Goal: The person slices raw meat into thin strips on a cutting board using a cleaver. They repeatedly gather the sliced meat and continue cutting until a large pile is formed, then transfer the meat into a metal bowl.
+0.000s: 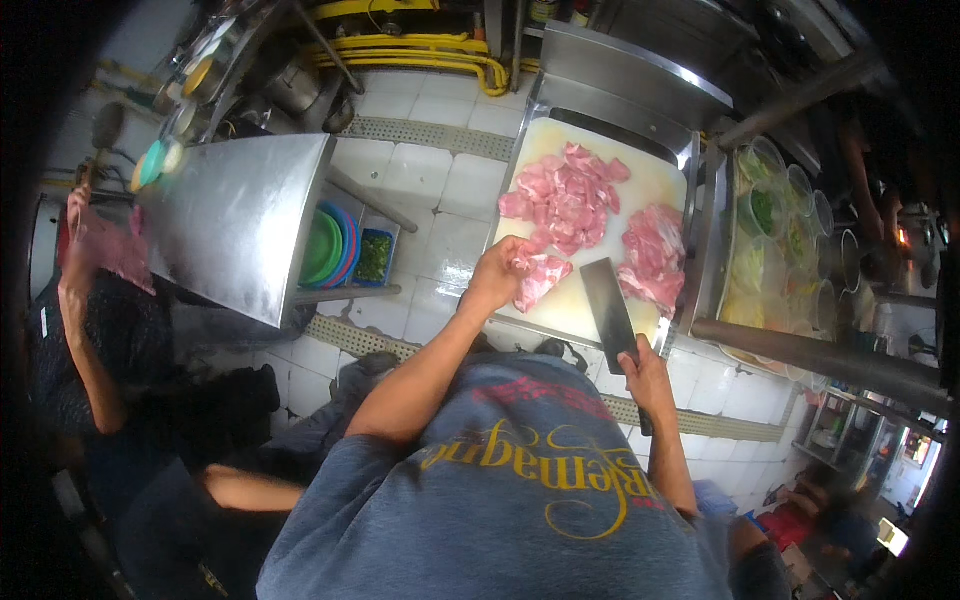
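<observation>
A white cutting board [577,292] lies before me, with a heap of sliced raw pink meat [570,199] towards its back left. My left hand [499,271] grips one edge of a smaller piece of raw meat [542,281] at the front left of the board. In my right hand [649,375] is the handle of a cleaver [609,311]. Its broad blade points away from me and lies over the front part of the board, apart from the piece in my left hand. To the right of the blade rests a larger slab of raw meat [652,259].
A stainless steel table [232,217] stands at left, with stacked coloured basins [322,244] and a blue tub of chopped greens [373,256] beneath. Tubs of cut vegetables [765,210] stand at right beyond a metal rail [817,356]. Another person's hand [77,202] holds a pink cloth [116,251] at far left.
</observation>
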A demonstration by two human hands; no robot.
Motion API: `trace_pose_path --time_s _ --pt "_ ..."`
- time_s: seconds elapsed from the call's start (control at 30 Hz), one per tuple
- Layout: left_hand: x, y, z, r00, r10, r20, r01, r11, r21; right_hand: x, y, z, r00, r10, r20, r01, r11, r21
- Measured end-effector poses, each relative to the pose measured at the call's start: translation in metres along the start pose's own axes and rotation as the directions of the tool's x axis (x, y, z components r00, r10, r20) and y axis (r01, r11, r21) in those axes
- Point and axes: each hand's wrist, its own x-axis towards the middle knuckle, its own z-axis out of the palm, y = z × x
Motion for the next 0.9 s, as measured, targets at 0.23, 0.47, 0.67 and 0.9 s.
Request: trace_pose_path --time_s 0.23,0.47,0.67,0.9 --pt "-0.007 -0.017 -0.004 0.878 0.448 -0.17 -0.244 0.723 0.647 0.011 -0.004 -0.023 0.996 -0.033 0.079 0.035 0.999 -0.03" --pt "-0.035 -0.035 0.041 0.833 0.552 0.033 -0.332 0.451 0.829 0.04 -0.013 -0.05 0.958 -0.213 0.194 0.255 0.939 -0.231" --pt "-0.03 -0.031 0.029 0.78 0.622 0.065 -0.378 0.386 0.841 0.056 -0.059 -0.047 0.879 -0.439 0.186 0.473 0.852 -0.224" --pt "-0.022 -0.025 0.03 0.826 0.563 -0.009 -0.355 0.533 0.768 0.064 -0.06 -0.037 0.923 -0.36 0.135 0.384 0.886 -0.259"
